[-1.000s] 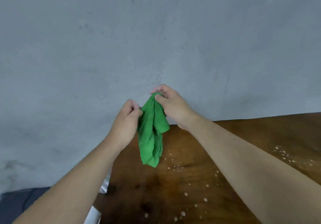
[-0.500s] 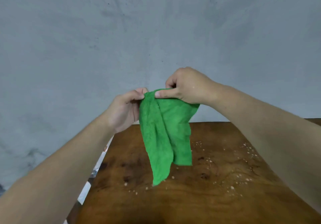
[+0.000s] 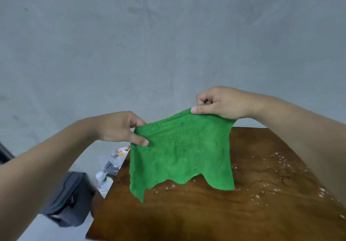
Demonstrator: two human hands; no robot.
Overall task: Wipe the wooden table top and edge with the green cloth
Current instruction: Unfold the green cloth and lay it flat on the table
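Observation:
The green cloth [image 3: 179, 152] hangs spread out in the air above the wooden table [image 3: 206, 212]. My left hand [image 3: 119, 128] pinches its upper left corner. My right hand [image 3: 221, 102] pinches the upper right corner, a little higher. The cloth's lower edge dangles just over the table top. Small white crumbs [image 3: 277, 175] are scattered over the table's right side and under the cloth. The table's left edge [image 3: 104, 199] runs diagonally down the frame.
A grey wall [image 3: 168, 35] fills the background behind the table. Left of the table, on the floor, lie a dark bag [image 3: 69, 201] and crumpled clear plastic packaging [image 3: 112, 166].
My hands have pulled apart, and the cloth has gone from a bunched strip to a spread sheet. The view has tilted down, showing more of the table and the floor items.

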